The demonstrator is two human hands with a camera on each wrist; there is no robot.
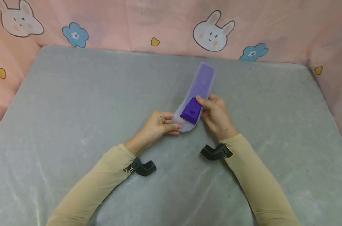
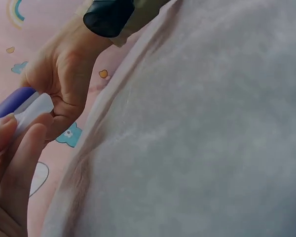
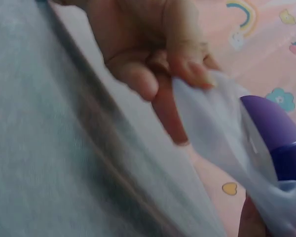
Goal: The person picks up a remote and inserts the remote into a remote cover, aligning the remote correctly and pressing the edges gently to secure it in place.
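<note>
A long purple object in a frosted, translucent sleeve is held above the grey table, its far end pointing away. Toward the near end a darker purple block-like part shows, with a small slot in its face. My left hand pinches the sleeve's near, rounded edge between thumb and fingers. On the right side my right hand grips the object, thumb on top of the purple part and fingers underneath. In the right wrist view the sleeve's edge flares away from the purple object. The object's exact kind cannot be told.
A grey cloth covers the table. Pink curtain with rabbits, flowers and hearts rises behind and at the sides. Black wrist mounts stick out at the left cuff and the right cuff.
</note>
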